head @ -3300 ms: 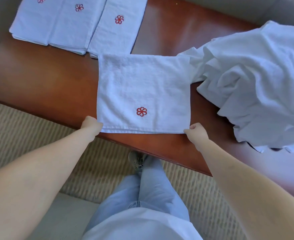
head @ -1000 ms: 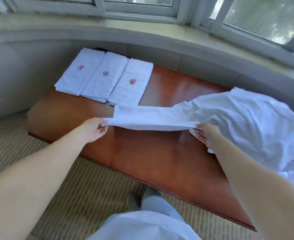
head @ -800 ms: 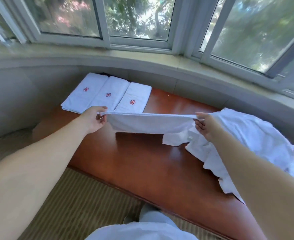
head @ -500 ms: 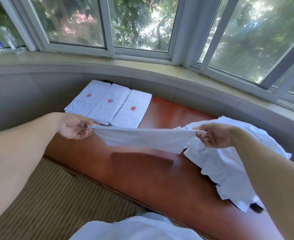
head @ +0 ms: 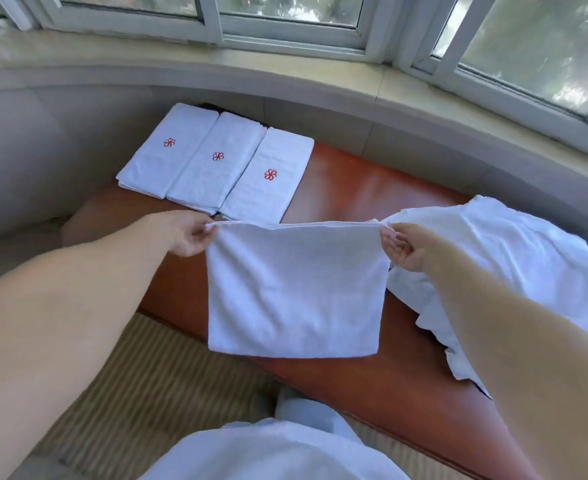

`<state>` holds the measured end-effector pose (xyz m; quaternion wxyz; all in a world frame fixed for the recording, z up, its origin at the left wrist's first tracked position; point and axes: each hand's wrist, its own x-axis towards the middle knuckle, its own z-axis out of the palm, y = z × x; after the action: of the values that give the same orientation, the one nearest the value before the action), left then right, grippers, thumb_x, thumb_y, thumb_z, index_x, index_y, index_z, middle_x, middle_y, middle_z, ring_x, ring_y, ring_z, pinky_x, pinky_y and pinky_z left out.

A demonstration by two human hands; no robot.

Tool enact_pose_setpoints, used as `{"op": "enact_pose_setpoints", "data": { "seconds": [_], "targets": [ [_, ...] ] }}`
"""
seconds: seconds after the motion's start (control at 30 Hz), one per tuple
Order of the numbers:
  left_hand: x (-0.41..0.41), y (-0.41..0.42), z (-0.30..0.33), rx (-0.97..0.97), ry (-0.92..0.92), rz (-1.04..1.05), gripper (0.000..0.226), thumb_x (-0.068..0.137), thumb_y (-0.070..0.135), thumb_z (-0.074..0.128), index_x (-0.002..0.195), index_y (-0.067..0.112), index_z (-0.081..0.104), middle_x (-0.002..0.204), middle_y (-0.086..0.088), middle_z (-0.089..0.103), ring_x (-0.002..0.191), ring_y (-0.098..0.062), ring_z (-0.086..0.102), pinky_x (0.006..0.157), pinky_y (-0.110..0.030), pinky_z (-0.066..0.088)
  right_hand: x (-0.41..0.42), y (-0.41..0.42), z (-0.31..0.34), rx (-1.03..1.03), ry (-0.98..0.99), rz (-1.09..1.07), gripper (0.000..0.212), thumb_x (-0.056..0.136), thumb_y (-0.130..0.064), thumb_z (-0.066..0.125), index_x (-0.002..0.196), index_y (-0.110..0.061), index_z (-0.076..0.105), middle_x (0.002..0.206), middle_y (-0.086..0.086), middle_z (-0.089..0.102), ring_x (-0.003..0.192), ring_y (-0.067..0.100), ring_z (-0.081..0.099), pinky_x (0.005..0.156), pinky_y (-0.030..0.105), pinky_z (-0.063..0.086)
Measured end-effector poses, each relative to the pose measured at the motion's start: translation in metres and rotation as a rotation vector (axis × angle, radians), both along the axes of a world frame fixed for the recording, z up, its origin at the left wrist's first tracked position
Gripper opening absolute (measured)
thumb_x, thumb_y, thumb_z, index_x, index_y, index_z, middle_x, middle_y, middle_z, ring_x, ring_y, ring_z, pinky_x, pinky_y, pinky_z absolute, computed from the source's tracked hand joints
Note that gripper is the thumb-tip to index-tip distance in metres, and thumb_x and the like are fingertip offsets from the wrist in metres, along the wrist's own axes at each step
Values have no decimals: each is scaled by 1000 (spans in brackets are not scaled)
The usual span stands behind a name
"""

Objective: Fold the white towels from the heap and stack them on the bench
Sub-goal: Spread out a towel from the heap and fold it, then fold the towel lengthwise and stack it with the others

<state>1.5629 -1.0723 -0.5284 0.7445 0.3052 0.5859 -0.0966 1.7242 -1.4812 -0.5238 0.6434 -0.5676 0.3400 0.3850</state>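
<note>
I hold a folded white towel (head: pixel 294 289) up in the air above the reddish wooden bench (head: pixel 351 188). My left hand (head: pixel 185 233) pinches its upper left corner and my right hand (head: pixel 405 249) pinches its upper right corner. The towel hangs down flat as a square, plain side toward me. Three folded towels with red flower emblems (head: pixel 216 164) lie side by side at the bench's far left end. The heap of unfolded white towels (head: pixel 503 258) lies on the bench's right part, beside my right hand.
A curved grey wall and stone sill (head: pixel 285 74) run behind the bench, with windows (head: pixel 285 15) above. Striped beige carpet (head: pixel 140 393) covers the floor in front. My legs and white top fill the lower middle of the view.
The towel lay flat on the bench with its emblem up; I lifted it by its near corners, raised it level, and it now hangs down in front of me.
</note>
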Motion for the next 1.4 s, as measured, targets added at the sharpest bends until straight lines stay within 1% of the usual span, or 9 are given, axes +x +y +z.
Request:
{"op": "enact_pose_setpoints", "data": {
  "seconds": [0.07,0.1,0.4,0.67,0.87,1.03,1.17,1.27,1.4],
  "targets": [
    [9,-12,-22,69,46,-111,14,98,2,57,85,3,58,74,-4,53,66,-9,57,63,-18,58,5,15,-22,-23,15,-33,11,102,-14,59,95,-5,60,64,4,65,48,9,61,50,20,57],
    [15,-15,-29,57,82,-121,13,97,1,57,85,2,58,74,-6,54,62,-11,59,60,-20,59,9,20,-32,-35,29,-34,13,101,-13,59,91,-6,61,63,4,64,51,9,62,51,20,58],
    [29,7,-68,28,79,-151,8,93,12,66,99,12,72,80,-2,65,79,-12,64,74,-35,60,35,20,-69,-146,-19,44,9,100,-18,55,98,-16,63,76,-1,62,62,9,60,65,23,56],
    [-16,0,-81,183,105,-483,27,94,10,67,120,9,64,110,-8,63,95,-18,66,89,-37,59,2,-7,-82,-444,-171,451,4,91,-14,55,94,-13,58,72,2,63,58,13,55,63,26,55],
    [-66,-24,-117,311,268,-724,24,93,5,68,116,7,60,116,-10,61,103,-23,69,93,-39,59,-54,-33,-124,-588,-130,641,10,94,-14,57,91,-6,63,80,7,66,67,16,58,66,28,54],
    [-83,-44,-156,428,295,-766,26,97,5,65,122,6,60,122,-9,64,105,-20,68,90,-34,58,-84,-37,-171,-623,-115,658,9,101,-6,47,95,-11,51,101,14,60,66,16,54,59,24,45],
    [-101,-51,-175,485,250,-808,13,98,5,62,110,7,64,123,-5,63,104,-19,67,77,-29,58,-101,-48,-189,-717,-268,778,4,94,-8,49,92,-11,48,96,14,57,84,28,55,80,42,52],
    [-109,-53,-192,589,221,-832,9,96,6,65,105,5,64,117,-6,64,103,-21,66,79,-32,59,-106,-54,-196,-826,-386,867,11,93,-14,52,100,-8,57,97,12,64,93,33,61,88,44,51],
    [-115,-56,-217,675,243,-865,4,93,8,66,94,9,63,108,-7,65,96,-23,67,69,-29,58,-114,-50,-210,-847,-415,862,13,95,-18,46,104,-12,53,90,2,59,87,28,57,71,34,43]
  ]
}}
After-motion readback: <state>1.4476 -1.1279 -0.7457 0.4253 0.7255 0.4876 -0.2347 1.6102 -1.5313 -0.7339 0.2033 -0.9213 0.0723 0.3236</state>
